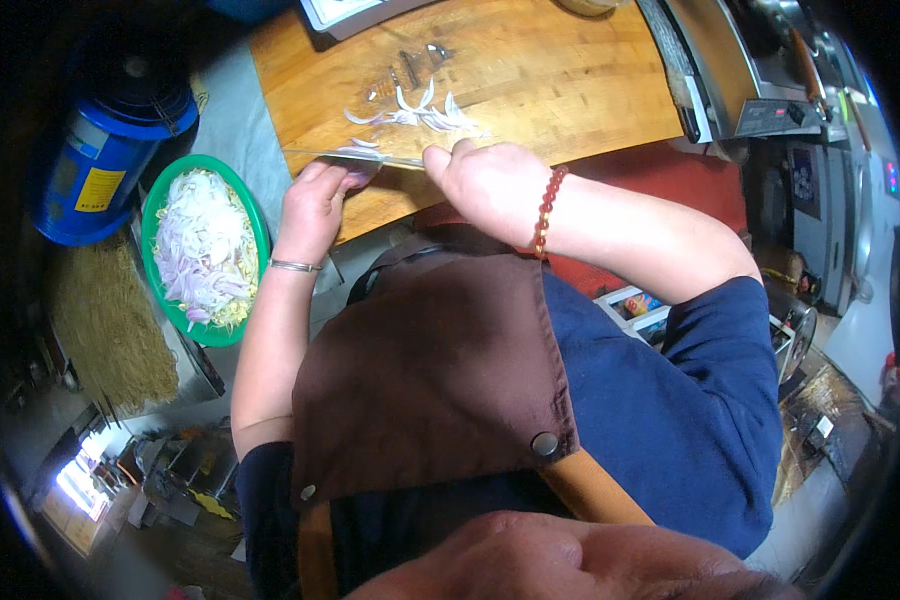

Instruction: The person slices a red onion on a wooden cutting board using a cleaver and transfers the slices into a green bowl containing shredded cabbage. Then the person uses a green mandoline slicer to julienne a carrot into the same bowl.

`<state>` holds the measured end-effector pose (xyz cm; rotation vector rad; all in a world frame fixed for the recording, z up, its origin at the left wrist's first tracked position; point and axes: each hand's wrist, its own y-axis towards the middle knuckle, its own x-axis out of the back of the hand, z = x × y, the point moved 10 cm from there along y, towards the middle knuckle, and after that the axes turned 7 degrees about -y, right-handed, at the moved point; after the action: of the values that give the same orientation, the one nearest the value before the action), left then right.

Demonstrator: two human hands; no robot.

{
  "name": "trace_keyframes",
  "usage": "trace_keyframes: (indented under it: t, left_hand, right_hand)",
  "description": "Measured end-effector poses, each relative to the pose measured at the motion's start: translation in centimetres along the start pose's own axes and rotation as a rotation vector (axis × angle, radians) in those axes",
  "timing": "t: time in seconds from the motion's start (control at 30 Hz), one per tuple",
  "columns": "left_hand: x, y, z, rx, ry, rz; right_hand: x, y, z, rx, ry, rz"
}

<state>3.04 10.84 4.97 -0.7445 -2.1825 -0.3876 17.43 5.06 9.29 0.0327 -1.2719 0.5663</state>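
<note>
My right hand [487, 184] grips a kitchen knife [401, 160] over the front part of a wooden cutting board [540, 67]. The thin blade points left and is seen almost edge-on. Under the blade's left part, my left hand [313, 206] holds a piece of purple onion [361, 174], its fingertips close to the steel. Just beyond the knife, sliced onion [427, 114] lies in loose curved strips on the wood. To the left of my left forearm sits a green oval basin [148, 225], heaped with sliced onion [202, 240] over what look like bean sprouts [232, 311].
A blue bucket [94, 176] stands beyond the basin at the left. Another knife [694, 105] lies along the board's right edge, beside a metal appliance [772, 116] with a control panel. A white tray [360, 19] rests at the board's far left.
</note>
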Motion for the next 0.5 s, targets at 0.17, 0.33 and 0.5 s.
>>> trace_keyframes:
  t: [0.17, 0.33, 0.5]
  left_hand:
    - [0.9, 0.6, -1.2, -0.063, -0.075, -0.094]
    - [0.2, 0.1, -0.7, -0.004, -0.007, -0.014]
    - [0.7, 0.0, -1.5, -0.077, -0.065, -0.124]
  right_hand:
    - [-2.6, 1.1, -1.0, -0.051, 0.051, 0.045]
    - [-1.2, 0.5, -0.3, -0.02, 0.046, 0.0]
    - [-1.6, 1.0, -0.6, 0.011, 0.069, -0.032]
